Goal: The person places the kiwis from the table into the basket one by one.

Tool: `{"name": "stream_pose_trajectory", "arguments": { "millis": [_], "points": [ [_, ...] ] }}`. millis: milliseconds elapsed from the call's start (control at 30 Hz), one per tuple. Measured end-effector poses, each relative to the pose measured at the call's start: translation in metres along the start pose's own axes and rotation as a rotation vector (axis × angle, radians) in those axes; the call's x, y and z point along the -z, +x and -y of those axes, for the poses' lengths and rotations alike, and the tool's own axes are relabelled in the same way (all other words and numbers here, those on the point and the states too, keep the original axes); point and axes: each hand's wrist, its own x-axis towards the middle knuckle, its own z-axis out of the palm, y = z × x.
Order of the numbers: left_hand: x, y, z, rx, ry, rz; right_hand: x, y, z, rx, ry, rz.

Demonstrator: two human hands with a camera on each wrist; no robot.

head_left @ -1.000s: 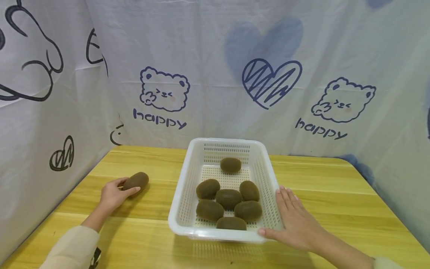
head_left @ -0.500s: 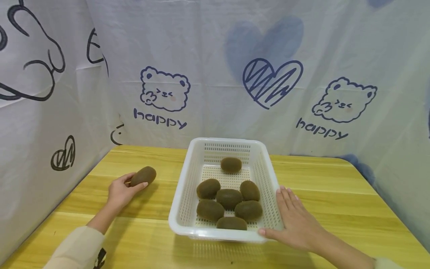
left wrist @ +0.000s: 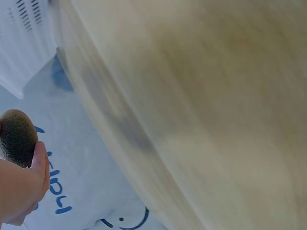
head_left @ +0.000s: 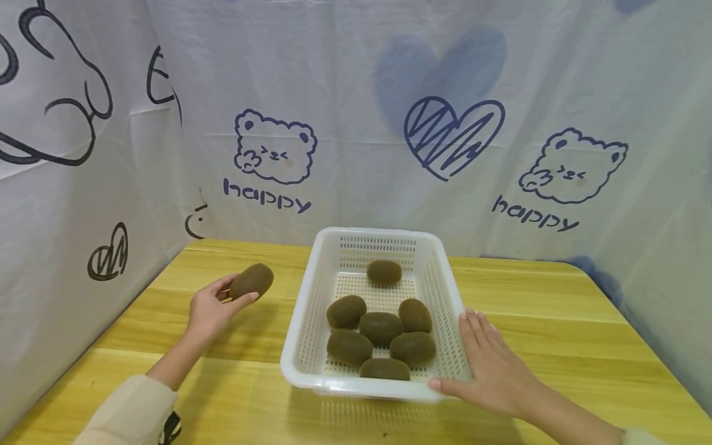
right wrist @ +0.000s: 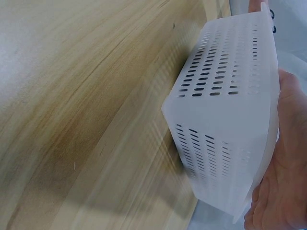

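My left hand pinches a brown kiwi between thumb and fingers, held above the table to the left of the basket. In the left wrist view the kiwi shows a fuzzy skin, and only part of the hand appears at the left edge. A white perforated plastic basket stands in the middle, with several kiwis lying inside. My right hand rests against its near right corner, fingers straight along the right side and thumb on the near rim. The right wrist view shows the basket's outer walls beside that hand.
The wooden table carries the basket and extends on both sides of it. A white cloth printed with bears, hearts and lettering hangs behind the table and along its sides.
My left hand has lifted the kiwi and carried it right and away from me, closer to the basket. The right hand and the basket have stayed put.
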Motion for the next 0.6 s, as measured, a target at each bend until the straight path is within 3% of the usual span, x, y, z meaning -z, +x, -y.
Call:
{"name": "stream_pose_trajectory", "arguments": {
  "millis": [600],
  "points": [
    [-0.027, -0.001, -0.040, -0.096, -0.119, 0.009, -0.002, 0.000, 0.000, 0.004, -0.002, -0.010]
  ]
}}
